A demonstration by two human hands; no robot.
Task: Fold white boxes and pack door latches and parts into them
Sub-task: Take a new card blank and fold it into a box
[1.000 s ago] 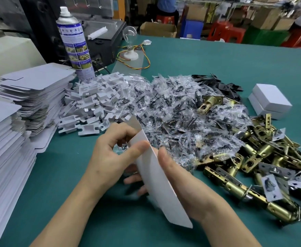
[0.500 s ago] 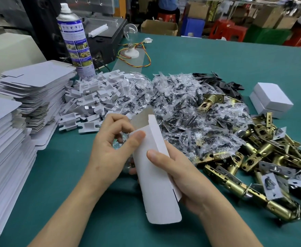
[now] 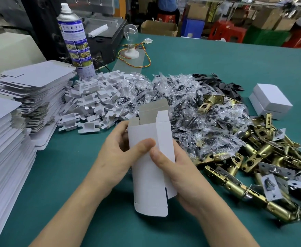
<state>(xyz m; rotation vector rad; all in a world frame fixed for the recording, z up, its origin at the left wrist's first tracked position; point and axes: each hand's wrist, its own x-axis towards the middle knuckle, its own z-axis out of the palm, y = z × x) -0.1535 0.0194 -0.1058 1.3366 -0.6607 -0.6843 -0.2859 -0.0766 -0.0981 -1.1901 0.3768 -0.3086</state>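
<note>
I hold a white cardboard box blank [image 3: 146, 177] upright above the green table, half opened into a sleeve, its grey inner flaps standing open at the top. My left hand [image 3: 117, 157] grips its left side with the thumb across the front. My right hand [image 3: 180, 177] grips the right side, thumb pressed on the front fold. Brass door latches [image 3: 263, 177] lie heaped at the right. Clear bags of screws [image 3: 190, 111] fill the middle, with white plastic inserts [image 3: 94, 102] to their left.
Stacks of flat white box blanks [image 3: 33, 90] stand along the left edge. Two finished white boxes [image 3: 270, 100] sit at the far right. A spray can [image 3: 74, 40], a bulb on a wired base [image 3: 131, 41] and a machine stand at the back. Black plates [image 3: 226, 84] lie behind the bags.
The flat blank has been turned upright and pushed open into a sleeve. Both hands shifted their grip toward its middle and my thumbs now meet on the front.
</note>
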